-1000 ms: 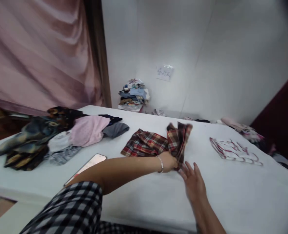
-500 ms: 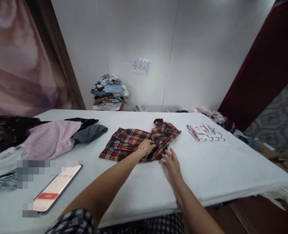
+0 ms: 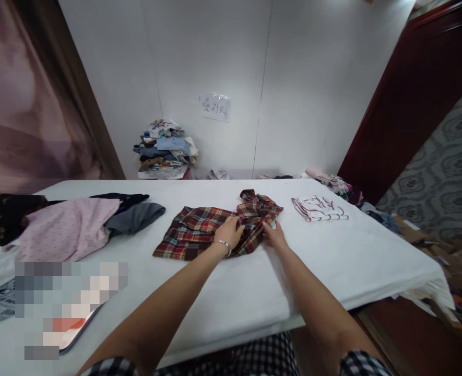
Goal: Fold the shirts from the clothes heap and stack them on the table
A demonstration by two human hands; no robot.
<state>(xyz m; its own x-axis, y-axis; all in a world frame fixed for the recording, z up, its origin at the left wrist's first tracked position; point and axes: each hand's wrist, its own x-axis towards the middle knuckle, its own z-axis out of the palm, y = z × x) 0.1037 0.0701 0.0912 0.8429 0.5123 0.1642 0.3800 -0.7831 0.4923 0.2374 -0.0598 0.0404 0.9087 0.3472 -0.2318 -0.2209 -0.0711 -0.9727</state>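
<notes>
A red plaid garment (image 3: 199,230) lies partly folded in the middle of a white table (image 3: 332,271), its right part bunched up. My left hand (image 3: 231,231), with a bracelet on the wrist, rests on the plaid cloth near its middle, fingers curled into the fabric. My right hand (image 3: 273,236) touches the cloth's right edge, fingers pinching at the fabric.
A pile of clothes with a pink top (image 3: 64,227) and a grey piece (image 3: 134,216) lies at the left. A phone (image 3: 74,331) sits near the front left edge. A folded white-and-red garment (image 3: 319,208) lies to the right. A clothes stack (image 3: 164,149) stands by the wall.
The raised part of the plaid cloth has dropped onto the table. My left hand moved onto the cloth, and my right hand went from flat on the table to the cloth's right edge.
</notes>
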